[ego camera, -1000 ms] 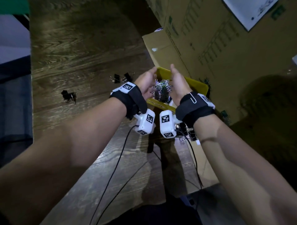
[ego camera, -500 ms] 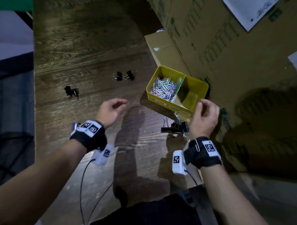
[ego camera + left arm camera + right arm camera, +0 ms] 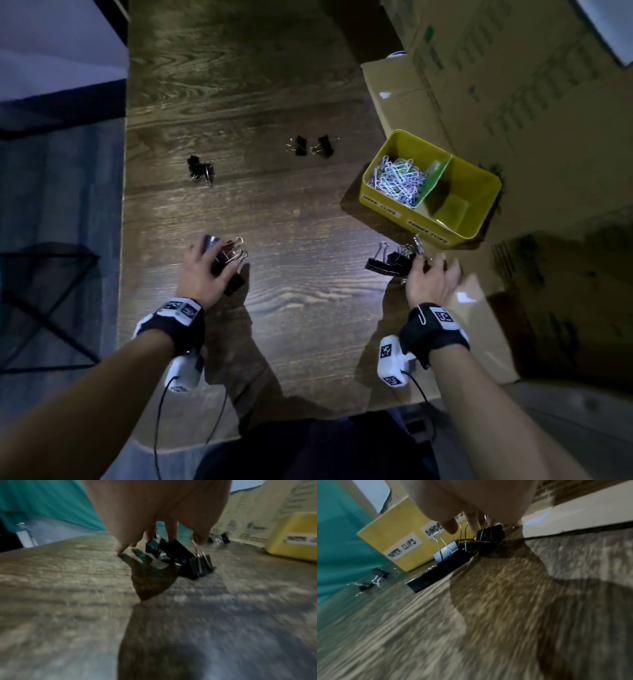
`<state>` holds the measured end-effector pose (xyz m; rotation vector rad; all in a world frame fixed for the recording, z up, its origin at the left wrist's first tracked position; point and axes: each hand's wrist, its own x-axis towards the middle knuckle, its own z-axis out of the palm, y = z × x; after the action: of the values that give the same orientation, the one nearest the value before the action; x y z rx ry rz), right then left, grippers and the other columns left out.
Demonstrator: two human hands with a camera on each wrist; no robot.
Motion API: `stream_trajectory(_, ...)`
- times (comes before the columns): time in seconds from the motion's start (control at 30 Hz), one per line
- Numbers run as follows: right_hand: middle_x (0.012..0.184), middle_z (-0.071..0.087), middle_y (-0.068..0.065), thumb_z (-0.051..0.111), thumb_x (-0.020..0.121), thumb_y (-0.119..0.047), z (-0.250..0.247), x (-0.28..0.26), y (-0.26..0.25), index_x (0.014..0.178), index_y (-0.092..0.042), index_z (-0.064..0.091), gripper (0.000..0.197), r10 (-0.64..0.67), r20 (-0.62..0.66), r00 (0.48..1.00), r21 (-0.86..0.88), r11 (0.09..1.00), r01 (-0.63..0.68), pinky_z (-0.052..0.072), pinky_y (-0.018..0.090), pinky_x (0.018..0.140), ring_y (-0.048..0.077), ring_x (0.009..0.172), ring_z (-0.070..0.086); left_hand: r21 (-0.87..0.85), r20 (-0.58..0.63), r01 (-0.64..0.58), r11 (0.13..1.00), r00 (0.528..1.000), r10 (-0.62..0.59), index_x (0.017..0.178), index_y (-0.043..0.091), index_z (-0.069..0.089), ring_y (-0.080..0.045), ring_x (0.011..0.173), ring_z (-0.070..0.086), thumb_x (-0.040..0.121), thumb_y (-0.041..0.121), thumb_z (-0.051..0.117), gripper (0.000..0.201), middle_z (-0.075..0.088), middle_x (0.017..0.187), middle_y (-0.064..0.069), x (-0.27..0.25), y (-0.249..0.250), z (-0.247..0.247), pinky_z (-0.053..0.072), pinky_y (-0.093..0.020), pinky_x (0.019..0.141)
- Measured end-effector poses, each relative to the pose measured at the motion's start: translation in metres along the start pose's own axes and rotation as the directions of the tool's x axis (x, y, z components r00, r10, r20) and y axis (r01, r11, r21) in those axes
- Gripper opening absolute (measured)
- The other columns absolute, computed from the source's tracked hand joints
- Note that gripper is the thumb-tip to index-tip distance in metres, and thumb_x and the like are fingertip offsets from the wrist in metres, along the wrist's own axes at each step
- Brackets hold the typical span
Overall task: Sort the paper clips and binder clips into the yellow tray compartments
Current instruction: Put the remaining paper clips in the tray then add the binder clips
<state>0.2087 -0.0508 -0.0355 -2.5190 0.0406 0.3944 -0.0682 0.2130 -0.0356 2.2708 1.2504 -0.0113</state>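
Hands dropped onto clips: left hand (image 3: 200, 274), fingers (image 3: 193, 254) spread, on left pile (image 3: 233, 255) by table's (image 3: 308, 308) left edge; right hand (image 3: 433, 282), fingers (image 3: 451, 266) curled, grip unclear, on right pile (image 3: 387, 265) just before tray's (image 3: 387, 205) empty compartment.

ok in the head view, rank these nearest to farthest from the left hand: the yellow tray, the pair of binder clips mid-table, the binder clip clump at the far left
From the left hand:
1. binder clip clump, straight beyond the hand on the left side.
2. pair of binder clips, mid-table and farther back.
3. yellow tray, over on the right side.
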Motion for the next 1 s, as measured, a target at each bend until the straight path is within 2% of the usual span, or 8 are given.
stream_trajectory(0.17,0.158,0.009,0.007,0.043,0.098,-0.034,0.028,-0.037,-0.030,0.144,-0.019,0.035,0.049,-0.164,0.207,0.964,-0.032,0.984,0.174,0.008,0.040,0.117,0.026,0.146,0.004,0.023,0.083,-0.135,0.991,0.988,0.133,0.136,0.021,0.044,-0.038,0.138,0.024,0.080,0.058,0.037,0.067,0.026,0.151,-0.016,-0.009,0.028,0.036,0.023,-0.057,0.110)
stream_trajectory(0.3,0.160,0.000,0.001,0.041,0.098,-0.043,0.053,-0.060,-0.052,0.148,-0.026,0.025,0.056,-0.280,0.455,0.845,-0.043,0.941,0.335,0.003,0.050,0.118,0.023,0.146,-0.011,0.031,0.145,-0.193,0.981,0.972,0.187,0.145,0.031,0.025,-0.025,0.145,0.001,0.091,0.051,0.039,0.059,0.002,0.158,-0.002,-0.014,0.059,0.054,0.002,-0.052,0.115)
stream_trajectory(0.43,0.160,0.006,0.000,0.044,0.095,-0.047,0.055,-0.062,-0.080,0.149,-0.029,0.021,0.060,-0.389,0.517,0.762,0.037,0.900,0.434,0.015,0.049,0.118,0.021,0.147,0.002,-0.077,0.163,-0.243,0.967,0.954,0.253,0.145,0.036,0.017,-0.015,0.144,-0.007,0.091,0.056,0.032,0.060,-0.006,0.157,0.006,-0.007,0.064,0.042,-0.004,-0.048,0.114)
stream_trajectory(0.57,0.157,0.013,-0.002,0.041,0.099,-0.035,0.040,-0.046,-0.127,0.148,-0.026,0.025,0.052,-0.465,0.468,0.752,0.137,0.878,0.458,0.025,0.040,0.112,0.019,0.142,0.020,-0.184,-0.095,-0.095,0.978,0.992,0.079,0.145,0.028,0.024,-0.021,0.144,0.009,0.093,0.046,0.039,0.057,0.006,0.157,0.000,0.035,0.036,0.000,0.011,-0.052,0.114)
stream_trajectory(0.7,0.153,0.025,0.005,0.046,0.098,-0.025,0.046,-0.018,-0.183,0.145,-0.018,0.031,0.050,-0.552,0.370,0.747,0.210,0.833,0.512,0.021,0.028,0.111,0.018,0.138,0.028,-0.265,-0.277,0.076,0.961,0.949,-0.152,0.147,0.025,0.020,-0.022,0.143,0.012,0.094,0.042,0.045,0.061,0.008,0.157,-0.006,0.089,0.010,-0.049,0.016,-0.045,0.116)
stream_trajectory(0.87,0.154,0.019,0.012,0.049,0.092,-0.041,0.088,0.026,-0.229,0.144,-0.026,0.033,0.056,-0.444,0.218,0.869,0.230,0.889,0.397,0.019,0.042,0.116,0.029,0.142,0.019,-0.300,-0.213,0.122,0.946,0.958,-0.191,0.144,0.039,0.018,-0.022,0.144,0.011,0.082,0.063,0.049,0.073,0.008,0.157,-0.004,0.150,-0.012,-0.067,0.017,-0.048,0.116)
stream_trajectory(0.93,0.157,0.008,0.014,0.047,0.090,-0.050,0.101,0.038,-0.240,0.145,-0.037,0.026,0.060,-0.424,0.279,0.862,0.034,0.901,0.432,0.013,0.051,0.116,0.036,0.144,0.005,-0.216,-0.158,0.067,0.974,0.982,-0.103,0.143,0.039,0.021,-0.024,0.144,0.013,0.081,0.062,0.051,0.073,0.011,0.157,-0.008,0.168,-0.007,-0.062,0.017,-0.049,0.115)
stream_trajectory(1.0,0.157,-0.002,0.016,0.048,0.089,-0.052,0.110,0.045,-0.250,0.146,-0.042,0.020,0.064,-0.456,0.379,0.805,-0.109,0.842,0.528,0.006,0.059,0.112,0.040,0.143,-0.006,-0.121,-0.102,-0.001,0.993,0.995,-0.011,0.144,0.035,0.024,-0.027,0.143,0.015,0.081,0.060,0.055,0.075,0.013,0.155,-0.011,0.183,0.005,-0.054,0.018,-0.047,0.115)
